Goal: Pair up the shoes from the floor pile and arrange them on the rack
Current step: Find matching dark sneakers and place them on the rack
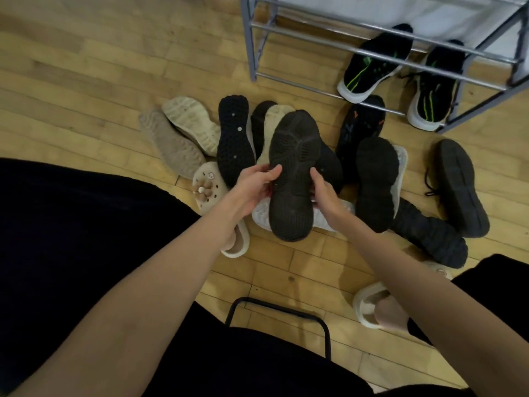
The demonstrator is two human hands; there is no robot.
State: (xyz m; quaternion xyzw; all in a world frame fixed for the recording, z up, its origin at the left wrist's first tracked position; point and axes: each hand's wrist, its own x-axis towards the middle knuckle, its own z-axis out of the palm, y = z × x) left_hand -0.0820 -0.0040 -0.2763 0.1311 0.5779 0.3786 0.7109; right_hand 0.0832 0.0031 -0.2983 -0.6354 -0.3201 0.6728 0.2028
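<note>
A black shoe (292, 173) is held sole-up over the floor pile, toe pointing away from me. My left hand (254, 184) grips its left edge and my right hand (325, 193) grips its right edge. Around it lie several upturned shoes: a black-soled one (234, 138), two beige soles (189, 121), a white shoe (262, 214) underneath, and black ones (375, 181) to the right. A black pair with green stripes (372, 64) stands on the bottom tier of the grey metal rack (372, 57) at the top right.
A cream clog with charms (207, 186) lies left of my hands. A cream slipper is on my right foot (375, 308). A black chair frame (280, 313) sits between my knees. The floor is wooden boards.
</note>
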